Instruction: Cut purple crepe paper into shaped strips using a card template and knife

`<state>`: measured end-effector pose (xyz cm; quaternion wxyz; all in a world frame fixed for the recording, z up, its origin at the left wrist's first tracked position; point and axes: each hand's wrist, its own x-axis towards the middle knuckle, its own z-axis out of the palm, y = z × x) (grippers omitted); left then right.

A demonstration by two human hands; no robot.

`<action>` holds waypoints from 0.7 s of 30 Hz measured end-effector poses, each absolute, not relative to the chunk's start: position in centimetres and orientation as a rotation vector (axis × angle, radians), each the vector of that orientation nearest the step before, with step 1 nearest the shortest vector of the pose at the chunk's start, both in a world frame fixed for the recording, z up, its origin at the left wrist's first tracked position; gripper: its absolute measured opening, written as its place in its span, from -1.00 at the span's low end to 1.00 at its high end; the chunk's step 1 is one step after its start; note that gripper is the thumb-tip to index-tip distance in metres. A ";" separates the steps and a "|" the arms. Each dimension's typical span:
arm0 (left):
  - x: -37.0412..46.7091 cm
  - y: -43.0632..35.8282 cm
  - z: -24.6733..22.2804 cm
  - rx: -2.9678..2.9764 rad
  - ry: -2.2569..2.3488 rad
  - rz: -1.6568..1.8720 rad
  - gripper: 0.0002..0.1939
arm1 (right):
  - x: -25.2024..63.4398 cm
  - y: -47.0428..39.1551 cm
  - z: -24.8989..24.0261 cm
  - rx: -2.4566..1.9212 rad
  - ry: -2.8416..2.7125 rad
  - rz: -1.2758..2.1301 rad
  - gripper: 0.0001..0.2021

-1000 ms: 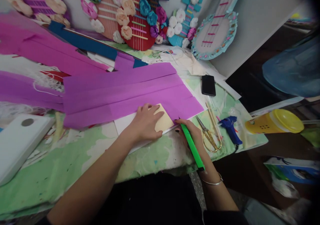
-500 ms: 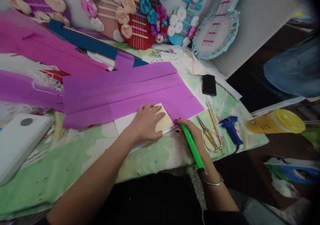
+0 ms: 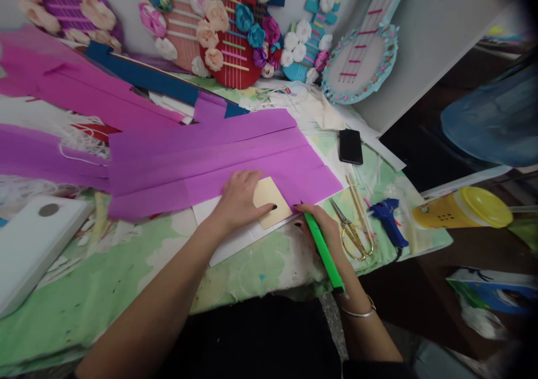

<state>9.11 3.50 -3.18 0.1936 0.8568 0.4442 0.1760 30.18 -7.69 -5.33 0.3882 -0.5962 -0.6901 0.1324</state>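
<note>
A cream-yellow card (image 3: 275, 213) lies on a white board (image 3: 235, 245). My left hand (image 3: 239, 202) rests at the card's left side, palm down, with its thumb stretched across the card and the other fingers reaching over the purple crepe paper (image 3: 202, 155). My right hand (image 3: 324, 222) is wrapped around a green utility knife (image 3: 323, 253), close to the card's lower right corner. The knife's black end points down toward my wrist; its blade cannot be made out. To the right of that hand lie gold-handled scissors (image 3: 353, 236).
Beyond the scissors are thin sticks (image 3: 358, 205), a blue glue gun (image 3: 390, 222) and a yellow lidded cup (image 3: 466, 208). A black flat case (image 3: 350, 147) lies farther back. Decorated paper instruments (image 3: 235, 59) lean along the back. A white device (image 3: 37, 244) sits at left.
My left hand has slid left off much of the card, uncovering more of it, and its thumb is now spread out. The right hand with the utility knife stays nearly still.
</note>
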 end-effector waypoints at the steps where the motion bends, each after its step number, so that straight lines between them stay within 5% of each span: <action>1: 9.0 3.8 -3.3 2.370 1.315 0.494 -0.20 | 30.2 -7.7 -5.3 -1.520 -1.748 0.343 -0.79; 10: 8.9 4.0 -2.9 2.170 1.470 0.384 -0.34 | 30.1 -7.6 -5.5 -1.490 -1.730 0.325 -0.80; 21: 8.8 4.3 -2.9 1.689 1.075 0.726 -0.55 | 30.3 -7.6 -6.0 -1.481 -1.733 0.314 -0.78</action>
